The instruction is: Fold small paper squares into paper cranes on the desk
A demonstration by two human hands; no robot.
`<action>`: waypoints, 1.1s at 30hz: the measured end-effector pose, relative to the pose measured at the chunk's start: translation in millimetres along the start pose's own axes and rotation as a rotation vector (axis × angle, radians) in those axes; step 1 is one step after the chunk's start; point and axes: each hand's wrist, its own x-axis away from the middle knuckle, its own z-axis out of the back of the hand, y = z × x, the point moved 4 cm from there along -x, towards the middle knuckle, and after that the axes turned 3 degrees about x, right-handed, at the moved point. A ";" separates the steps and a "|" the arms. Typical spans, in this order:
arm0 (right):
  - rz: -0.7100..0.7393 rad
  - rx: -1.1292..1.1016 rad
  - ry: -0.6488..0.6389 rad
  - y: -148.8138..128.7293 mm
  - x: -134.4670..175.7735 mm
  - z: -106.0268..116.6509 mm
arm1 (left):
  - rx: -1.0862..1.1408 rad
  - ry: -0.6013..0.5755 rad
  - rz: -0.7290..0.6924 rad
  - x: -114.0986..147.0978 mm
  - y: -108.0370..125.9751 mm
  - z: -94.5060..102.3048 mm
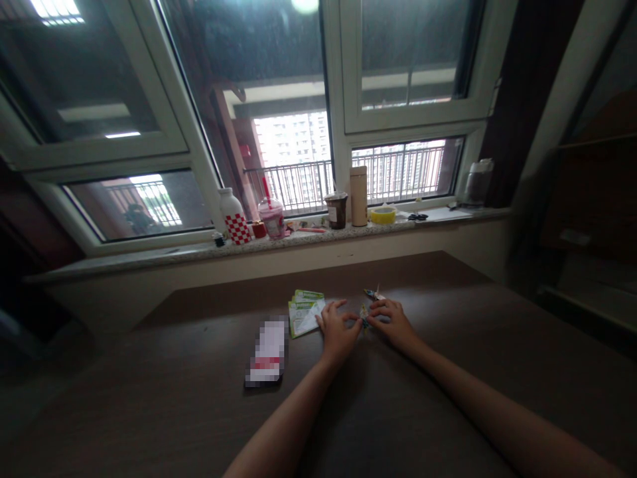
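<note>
My left hand (340, 330) and my right hand (395, 325) meet over the dark table, fingertips closed from either side on a small yellow, green and blue piece that looks like folded paper (364, 316). Its exact shape is too small to make out. Just past my right fingers lies a similar small pointed paper piece (370, 293), partly hidden by the hand. Green-and-white printed packets or sheets (302, 318) lie overlapped beside my left hand, whose outer fingers reach over their right edge.
A phone-shaped item (267, 352), pixelated, rests on the brown table (199, 411) to the left. Along the windowsill stand a checkered bottle (236, 222), a pink drink cup (272, 219), a dark drink cup (337, 211), a tan cylinder (358, 197) and yellow tape (383, 216).
</note>
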 end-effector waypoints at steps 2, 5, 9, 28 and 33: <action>0.015 0.016 -0.024 -2.0 0.6 0.4 | -0.002 -0.004 -0.007 -0.5 -1.6 -1.8; 0.054 0.041 -0.065 -5.8 1.5 0.2 | -0.005 -0.015 -0.007 -1.6 -4.2 -4.3; 0.118 0.081 -0.082 -10.6 2.6 -2.6 | -0.013 -0.017 -0.022 -3.1 -4.5 -7.5; 0.040 0.066 -0.013 -0.7 -1.7 -4.6 | 0.010 0.063 -0.016 -3.9 -5.9 -4.4; 0.038 0.050 -0.030 -1.2 -0.9 -4.4 | 0.006 0.045 -0.013 -3.0 -5.1 -3.4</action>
